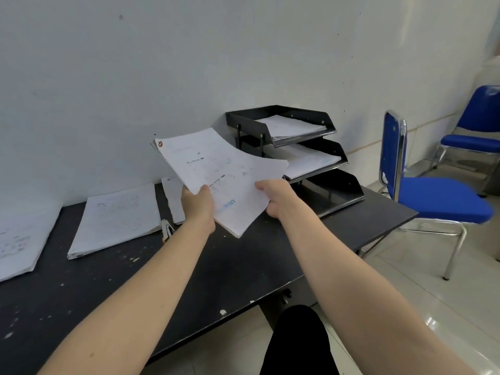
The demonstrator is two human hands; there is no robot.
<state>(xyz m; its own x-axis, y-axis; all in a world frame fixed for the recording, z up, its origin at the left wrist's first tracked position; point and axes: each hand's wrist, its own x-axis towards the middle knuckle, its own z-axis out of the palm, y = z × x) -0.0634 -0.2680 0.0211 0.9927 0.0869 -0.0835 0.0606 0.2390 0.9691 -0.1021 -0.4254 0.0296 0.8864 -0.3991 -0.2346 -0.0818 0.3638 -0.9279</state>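
A sheaf of printed white papers (216, 169) hangs in the air above the black table (232, 269). My left hand (198, 204) grips its near left edge with the thumb on top. My right hand (276, 197) grips its near right edge the same way. The sheaf bends a little and reaches toward a black three-tier paper tray (243, 120) at the back right of the table. The top tier and middle tier each hold a stack of sheets. The bottom tier (343, 190) looks bare.
Two paper stacks (119, 217) (19, 239) lie on the table's left part, and another sheet pile (173, 201) sits behind my left hand. A stapler (167, 228) lies beside it. Blue chairs (433, 201) (476, 131) stand right of the table. A white wall is behind.
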